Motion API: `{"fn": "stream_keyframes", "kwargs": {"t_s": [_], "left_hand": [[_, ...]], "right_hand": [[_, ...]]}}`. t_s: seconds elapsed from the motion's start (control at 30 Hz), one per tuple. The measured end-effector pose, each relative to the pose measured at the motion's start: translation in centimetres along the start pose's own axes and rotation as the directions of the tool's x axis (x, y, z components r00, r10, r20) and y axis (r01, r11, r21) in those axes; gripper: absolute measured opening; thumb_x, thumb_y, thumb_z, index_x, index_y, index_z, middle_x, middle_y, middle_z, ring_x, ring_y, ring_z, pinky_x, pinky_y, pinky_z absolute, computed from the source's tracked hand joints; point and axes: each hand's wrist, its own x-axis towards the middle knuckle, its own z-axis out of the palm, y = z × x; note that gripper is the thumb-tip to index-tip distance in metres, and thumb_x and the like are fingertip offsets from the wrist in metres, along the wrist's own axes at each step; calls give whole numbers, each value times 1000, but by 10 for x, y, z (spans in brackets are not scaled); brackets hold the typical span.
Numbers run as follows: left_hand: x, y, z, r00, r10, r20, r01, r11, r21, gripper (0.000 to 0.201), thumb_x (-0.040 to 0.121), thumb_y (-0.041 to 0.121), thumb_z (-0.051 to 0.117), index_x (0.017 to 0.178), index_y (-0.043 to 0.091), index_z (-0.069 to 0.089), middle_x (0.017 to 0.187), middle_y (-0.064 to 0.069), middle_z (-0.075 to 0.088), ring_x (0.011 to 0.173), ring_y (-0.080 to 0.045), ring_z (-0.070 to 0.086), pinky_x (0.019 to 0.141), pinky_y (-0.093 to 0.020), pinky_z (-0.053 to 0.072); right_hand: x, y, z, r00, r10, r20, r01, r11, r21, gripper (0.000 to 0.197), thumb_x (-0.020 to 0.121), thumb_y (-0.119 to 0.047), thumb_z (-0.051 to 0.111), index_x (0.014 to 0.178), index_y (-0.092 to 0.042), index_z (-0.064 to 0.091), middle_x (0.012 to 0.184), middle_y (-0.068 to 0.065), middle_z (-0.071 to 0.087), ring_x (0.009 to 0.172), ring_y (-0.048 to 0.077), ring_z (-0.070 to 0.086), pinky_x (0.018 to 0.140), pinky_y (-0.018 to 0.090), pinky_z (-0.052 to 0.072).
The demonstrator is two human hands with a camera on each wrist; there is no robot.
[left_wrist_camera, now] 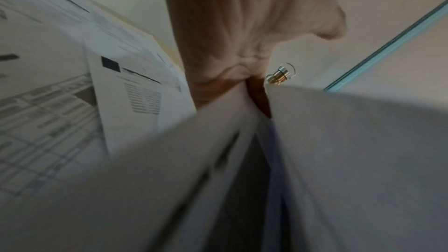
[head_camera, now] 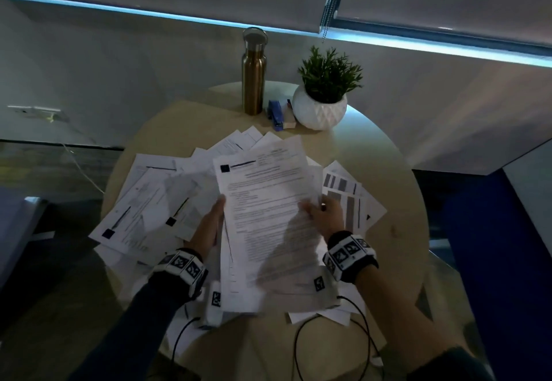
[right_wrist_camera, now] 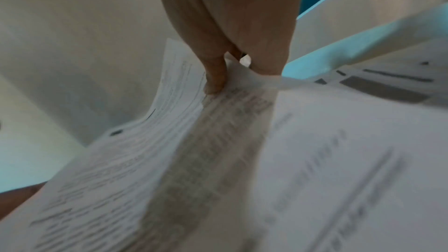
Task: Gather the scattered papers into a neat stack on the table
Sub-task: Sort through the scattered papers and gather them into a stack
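Observation:
A bundle of printed sheets (head_camera: 268,216) is held between both hands over the round wooden table (head_camera: 388,171). My left hand (head_camera: 210,222) grips its left edge, thumb on top; the fingers go under the paper and are hidden. My right hand (head_camera: 324,215) pinches the right edge, thumb (right_wrist_camera: 215,76) pressed on the top sheet (right_wrist_camera: 169,160). More papers (head_camera: 143,201) lie fanned out to the left, and others with grey bars (head_camera: 349,198) lie to the right. In the left wrist view the held sheets (left_wrist_camera: 339,160) fill the frame under my left hand (left_wrist_camera: 242,35).
At the table's far side stand a bronze metal bottle (head_camera: 254,76), a blue stapler (head_camera: 276,113) and a white pot with a green plant (head_camera: 321,106). Black cables (head_camera: 328,336) hang from my wrists over the near edge. A blue seat (head_camera: 493,261) is at right.

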Motion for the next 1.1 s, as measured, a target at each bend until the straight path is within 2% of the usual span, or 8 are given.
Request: {"fn": "stream_keyframes", "kwargs": {"t_s": [0.13, 0.27, 0.4, 0.57, 0.73, 0.87, 1.0, 1.1], "left_hand": [[-2, -4, 3, 994, 106, -9, -104, 987, 123, 42, 87, 17, 63, 128, 14, 54, 115, 7, 63, 100, 0, 62, 99, -30, 47], [-6, 4, -3, 986, 167, 10, -167, 978, 127, 41, 88, 10, 59, 128, 16, 52, 114, 14, 61, 103, 3, 62, 91, -17, 50], [-8, 19, -6, 915, 352, -197, -324, 933, 159, 66, 85, 5, 62, 139, 20, 29, 136, 7, 45, 120, 0, 49, 97, -19, 43], [-16, 23, 5, 768, 493, -407, -473, 867, 158, 78, 85, 0, 61, 146, 12, 14, 138, 3, 40, 121, 3, 48, 96, -9, 41], [-12, -10, 10, 874, 289, -391, -222, 952, 210, 82, 83, 19, 67, 147, 9, 16, 148, -13, 36, 135, -25, 37, 111, -37, 33], [-12, -10, -6, 831, 364, -420, -266, 924, 275, 52, 90, 17, 58, 137, 8, 40, 138, -4, 47, 126, -18, 46, 108, -35, 35], [-25, -13, -38, 759, 357, -545, -197, 923, 331, 46, 90, 10, 56, 134, 9, 45, 133, -11, 52, 121, -22, 48, 102, -33, 35], [-43, -26, -53, 760, 273, -590, -111, 949, 295, 46, 90, 12, 56, 135, 14, 44, 135, -14, 50, 124, -30, 46, 101, -37, 34]], "right_hand": [[-10, 1, 12, 990, -72, 119, 39, 965, 259, 23, 85, -11, 66, 106, -16, 58, 106, 13, 65, 97, 26, 62, 85, 40, 53], [-19, -4, 6, 942, 99, 319, -219, 905, 364, 68, 81, -11, 70, 131, -17, 24, 118, 12, 58, 98, 19, 61, 70, 27, 50], [-23, -10, 3, 979, -115, 171, 25, 890, 455, 23, 78, 6, 69, 97, -5, 61, 94, 16, 67, 80, 23, 67, 70, 32, 59], [-48, -33, 21, 894, -434, -111, 445, 833, 327, 8, 91, -6, 57, 94, -13, 56, 92, 1, 62, 89, 18, 63, 75, 34, 56], [-56, -18, 45, 955, -295, 7, 278, 907, 317, 35, 93, 1, 50, 115, -23, 37, 103, -17, 51, 90, -24, 54, 76, 10, 49], [-39, -12, 48, 974, -217, 61, 185, 925, 333, 20, 93, -22, 55, 112, -26, 50, 108, -5, 62, 96, -1, 62, 83, 29, 55], [-8, 13, 45, 995, -86, 44, 91, 987, -129, 58, 80, -48, 66, 123, -16, 46, 122, 2, 53, 113, 21, 51, 94, 41, 45], [11, 30, 49, 985, 171, 13, -132, 803, -581, 87, 75, -51, 69, 138, -8, 28, 141, 11, 34, 132, 30, 33, 106, 47, 36]]}}
